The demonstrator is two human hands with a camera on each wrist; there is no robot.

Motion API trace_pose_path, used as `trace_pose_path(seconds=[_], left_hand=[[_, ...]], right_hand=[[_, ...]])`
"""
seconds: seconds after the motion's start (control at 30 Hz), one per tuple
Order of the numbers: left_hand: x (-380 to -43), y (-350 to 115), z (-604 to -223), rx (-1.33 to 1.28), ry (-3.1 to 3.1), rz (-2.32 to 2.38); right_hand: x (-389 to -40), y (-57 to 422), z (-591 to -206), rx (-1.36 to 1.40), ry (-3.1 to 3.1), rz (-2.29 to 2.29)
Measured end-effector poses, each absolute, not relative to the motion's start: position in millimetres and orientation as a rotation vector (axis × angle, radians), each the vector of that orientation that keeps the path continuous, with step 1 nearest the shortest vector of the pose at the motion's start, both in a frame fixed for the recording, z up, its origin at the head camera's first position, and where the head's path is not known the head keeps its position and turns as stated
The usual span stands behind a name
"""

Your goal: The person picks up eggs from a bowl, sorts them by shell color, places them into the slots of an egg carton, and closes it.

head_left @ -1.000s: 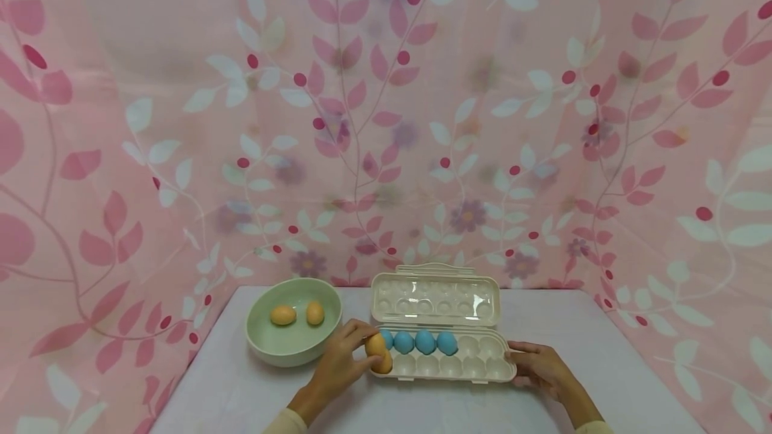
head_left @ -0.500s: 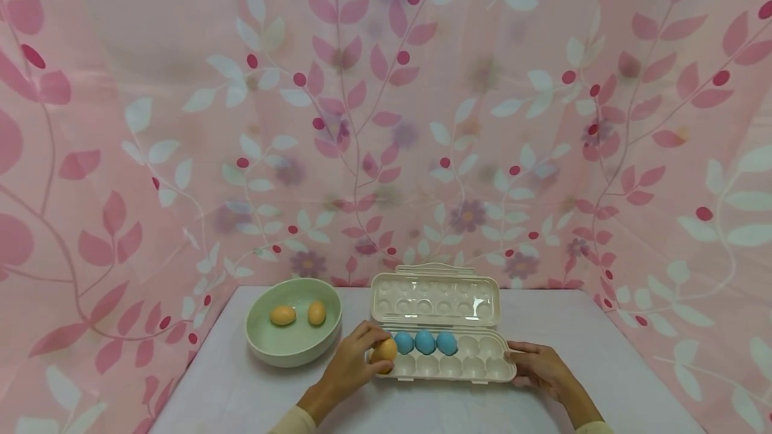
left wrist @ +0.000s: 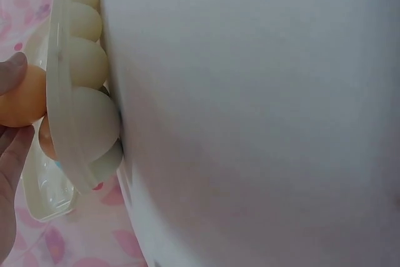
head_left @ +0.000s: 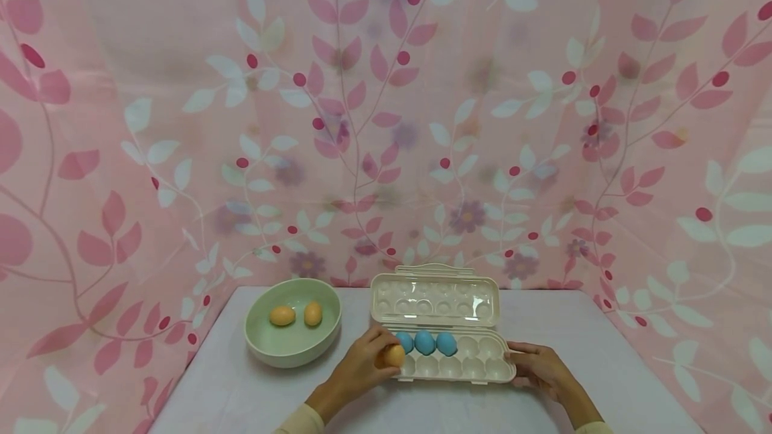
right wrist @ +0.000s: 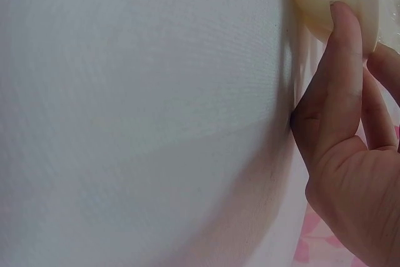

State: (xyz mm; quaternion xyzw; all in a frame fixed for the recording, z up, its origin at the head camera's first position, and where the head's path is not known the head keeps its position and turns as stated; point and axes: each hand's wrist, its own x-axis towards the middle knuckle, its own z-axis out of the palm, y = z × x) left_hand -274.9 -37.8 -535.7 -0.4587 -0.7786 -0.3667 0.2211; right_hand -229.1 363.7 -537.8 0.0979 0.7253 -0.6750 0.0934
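With thumb and fingers my left hand (head_left: 360,366) pinches an orange egg (head_left: 395,355) above the near-left part of an egg carton (head_left: 462,370). In the left wrist view, the held egg (left wrist: 26,99) is just above the carton's rim, and another orange egg (left wrist: 46,137) sits in the end pocket. Blue eggs (head_left: 425,343) stand in the back row; my left fingers hide its left end. My right hand (head_left: 541,368) grips the carton's right end, its thumb (right wrist: 345,32) against the wall in the right wrist view.
A green bowl (head_left: 259,348) with two orange eggs (head_left: 282,316) stands left of the carton. The carton's lid (head_left: 435,317) lies open behind its base. A floral curtain (head_left: 386,153) hangs past the white table's (head_left: 458,414) back edge.
My left hand has moved right with the orange egg, from above the carton's left end towards the neighbouring near-row pocket. My right hand has stayed at the carton's right end.
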Motion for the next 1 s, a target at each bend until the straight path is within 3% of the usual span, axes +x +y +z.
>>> trace_pose_path(seconds=[1.0], left_hand=[[-277.6, -22.7, -531.5, -1.388, -2.29, -0.691]], right_hand=[[-233.3, 366.7, -544.0, 0.283, 2.165, -1.997]])
